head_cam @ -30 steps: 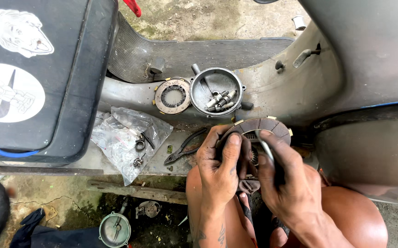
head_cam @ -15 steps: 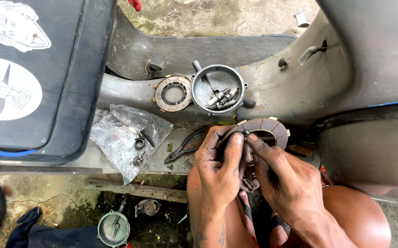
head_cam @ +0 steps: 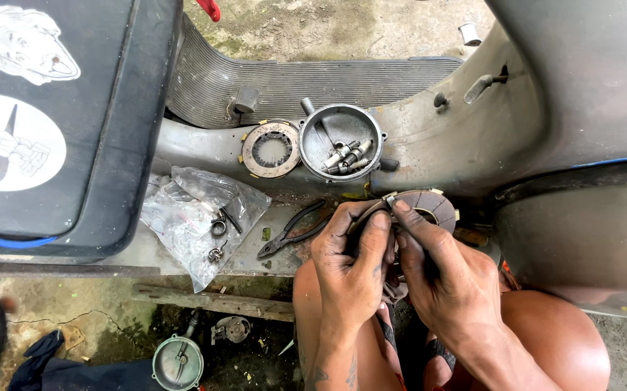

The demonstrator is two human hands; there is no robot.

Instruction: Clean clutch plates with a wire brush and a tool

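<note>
Nearest, the left hand [head_cam: 353, 271] and right hand [head_cam: 447, 279] both pinch one round brown friction disc [head_cam: 429, 206] above the knees. Beyond lie one crumpled clear plastic bag [head_cam: 194, 213] and one pair of black pliers [head_cam: 291, 230], then one toothed brown ring [head_cam: 271, 149], one round grey metal cover [head_cam: 342, 141] holding bolts. Two white stickers [head_cam: 6, 141] mark the black seat, far left.

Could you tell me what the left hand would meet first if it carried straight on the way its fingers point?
Probably the round metal cover holding loose bolts. The left hand points up-frame, and that cover lies just beyond its fingertips, though depth is hard to judge.
</note>
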